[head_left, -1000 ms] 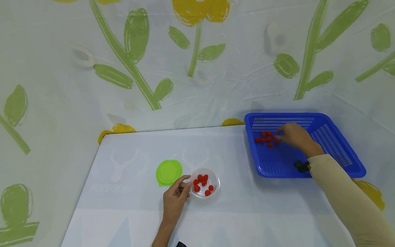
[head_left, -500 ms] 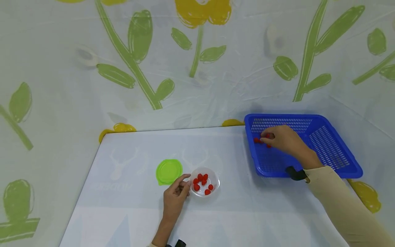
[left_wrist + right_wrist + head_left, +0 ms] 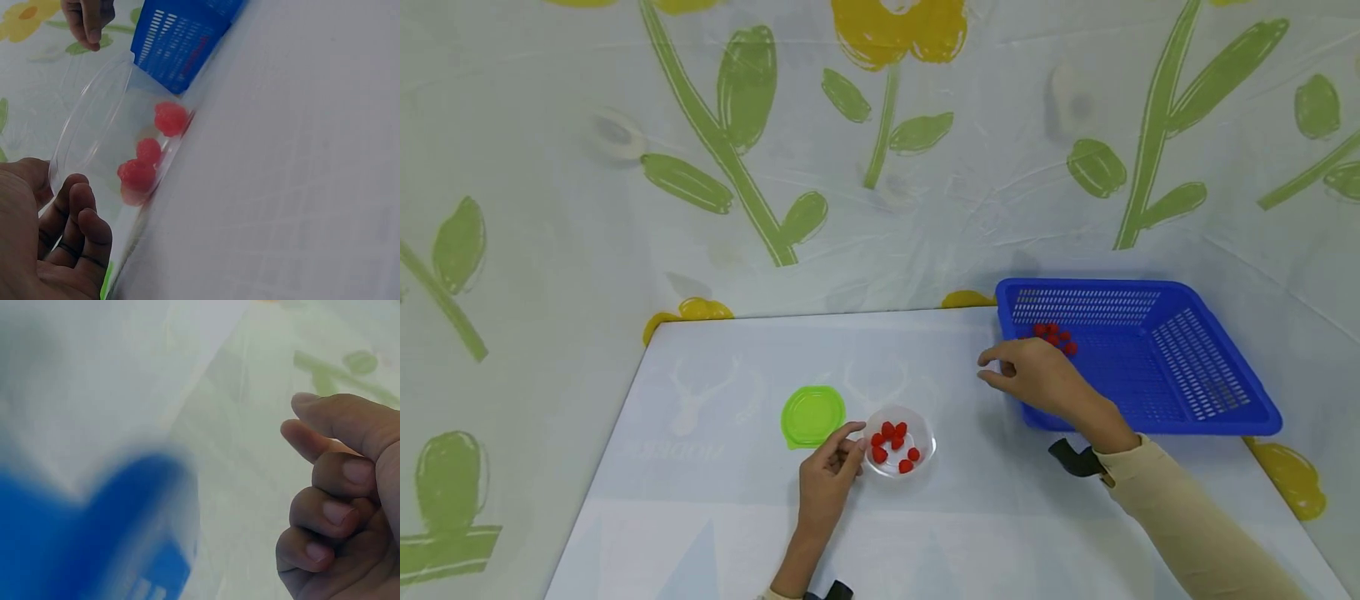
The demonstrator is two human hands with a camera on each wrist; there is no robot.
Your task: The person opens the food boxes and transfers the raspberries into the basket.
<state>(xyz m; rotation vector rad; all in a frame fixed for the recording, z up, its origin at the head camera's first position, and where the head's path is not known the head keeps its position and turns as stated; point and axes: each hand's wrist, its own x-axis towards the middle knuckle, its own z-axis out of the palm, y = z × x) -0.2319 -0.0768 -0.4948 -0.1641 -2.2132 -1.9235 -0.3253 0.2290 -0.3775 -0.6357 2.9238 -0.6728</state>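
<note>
My left hand (image 3: 827, 487) holds the left rim of a clear plastic bowl (image 3: 930, 446) between thumb and index finger. Several small red berries (image 3: 906, 466) lie in it; up close in the left wrist view the berries (image 3: 170, 119) look bumpy, like raspberries. Over the left front wall of a blue basket (image 3: 1225, 333) hovers my right hand (image 3: 1037, 375). In the right wrist view, that right hand (image 3: 340, 487) has its lower fingers curled, with a gap at thumb and index tips and no berry showing. More red berries (image 3: 1052, 340) sit in the basket's left part, some hidden by the hand.
A bright green lid (image 3: 813, 417) lies on the white table (image 3: 715, 467), left of the bowl and just beyond the left hand. Behind the table hangs a white cloth (image 3: 977, 208) printed with flowers. The basket stands at the back right, close to the cloth.
My right hand has moved left and toward me, from among the berries in the basket to over its left wall. The left hand stays at the bowl.
</note>
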